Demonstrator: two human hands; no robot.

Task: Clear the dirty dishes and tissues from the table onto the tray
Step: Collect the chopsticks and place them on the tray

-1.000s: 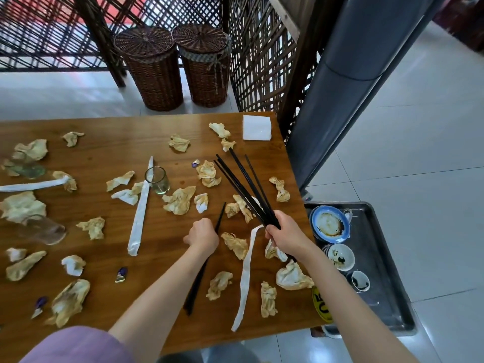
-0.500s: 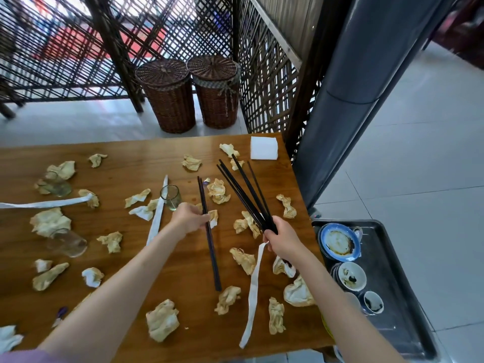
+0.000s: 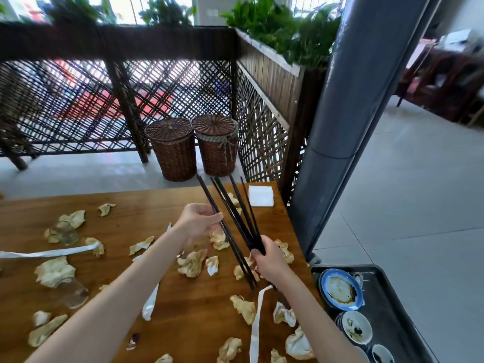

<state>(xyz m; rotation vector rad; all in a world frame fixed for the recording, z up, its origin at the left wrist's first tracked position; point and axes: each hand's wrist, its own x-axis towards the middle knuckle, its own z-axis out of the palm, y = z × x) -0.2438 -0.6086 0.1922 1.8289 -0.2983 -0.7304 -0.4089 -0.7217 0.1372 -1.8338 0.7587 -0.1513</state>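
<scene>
Above the wooden table (image 3: 183, 320), the right hand (image 3: 267, 260) is gripping a fan of black chopsticks (image 3: 235, 205) pointing toward eleven o'clock, while the left hand (image 3: 195, 222) is pinching one stick, the tray (image 3: 408, 305) sitting at four o'clock.

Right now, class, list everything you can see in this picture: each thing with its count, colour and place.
table: one, brown wood, foreground
tissues: many, stained, crumpled, scattered on table
paper strips: several, white, on table
napkin: one, white, far corner
glasses: at least two, clear, table's left
tray: one, black, right of table
dishes: several, dirty, on tray
baskets: two, brown wicker, floor
chopsticks: several, black, held
left hand: pinches one chopstick
right hand: grips the bundle
</scene>
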